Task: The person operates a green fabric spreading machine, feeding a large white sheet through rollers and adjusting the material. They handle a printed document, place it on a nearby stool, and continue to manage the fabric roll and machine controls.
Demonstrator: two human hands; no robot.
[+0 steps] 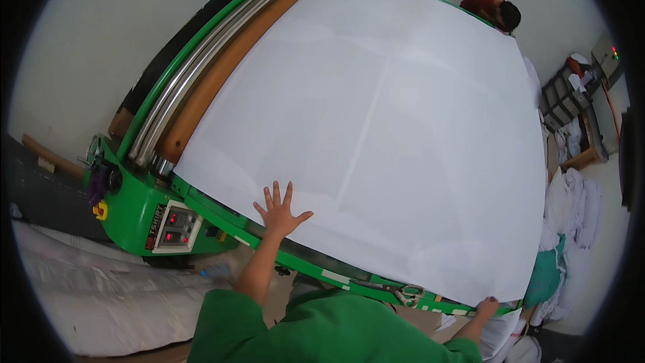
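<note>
A wide white sheet (430,148) lies spread over the bed of a green machine (131,222). My left hand (277,212) has its fingers spread over the sheet near the close edge, at the lower left. My right hand (488,305) is closed on the sheet's edge near the lower right corner. A pair of scissors (406,296) lies on the green front rail (329,275), left of my right hand.
A wooden roller (222,77) and metal bars run along the left side, above a control panel (176,226). A person in red (480,3) bends at the far right corner. Piled fabric (571,208) and drawers (564,101) stand at right; wrapped rolls (87,296) lie lower left.
</note>
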